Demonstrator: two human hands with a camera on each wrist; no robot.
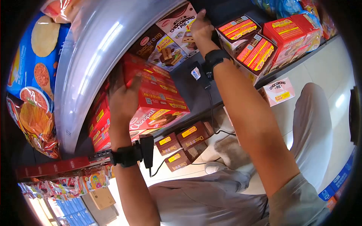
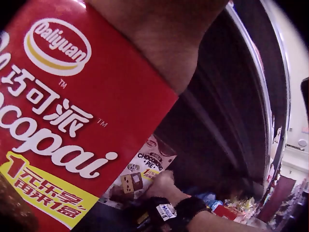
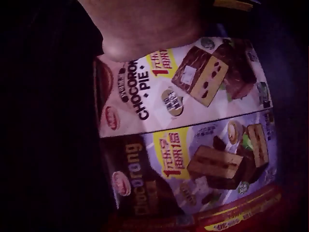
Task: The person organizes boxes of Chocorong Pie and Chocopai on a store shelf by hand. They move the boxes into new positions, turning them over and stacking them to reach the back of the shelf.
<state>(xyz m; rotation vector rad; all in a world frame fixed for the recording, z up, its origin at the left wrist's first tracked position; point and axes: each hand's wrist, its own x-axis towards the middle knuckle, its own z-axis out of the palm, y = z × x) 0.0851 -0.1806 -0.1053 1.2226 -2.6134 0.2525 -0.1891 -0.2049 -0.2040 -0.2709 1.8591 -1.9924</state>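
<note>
My left hand [image 1: 124, 100] lies over the stack of red Chocopai boxes [image 1: 162, 96], thumb and fingers spread across their tops. A red Chocopai box [image 2: 120, 111] fills much of the left wrist view beneath that wrist. At the right edge of a pink Chocorong Pie box [image 1: 177, 22] is my right hand [image 1: 201, 28], touching it. Beside this box is a brown-and-lilac Chocorong box [image 1: 166, 51], next to the red ones. Both faces show in the right wrist view, pink box [image 3: 125, 96] above brown box [image 3: 130, 169]. The right fingertips are hidden; I cannot tell how they bend.
A clear curved plastic divider [image 1: 90, 45] runs along the left, with blue snack bags [image 1: 22, 64] beyond it. More boxes [image 1: 256, 52] sit on the dark shelf at right. Brown Chocorong boxes [image 1: 194, 135] and a pink box [image 1: 279, 91] are below the shelf edge. A cable [image 1: 213, 116] hangs down.
</note>
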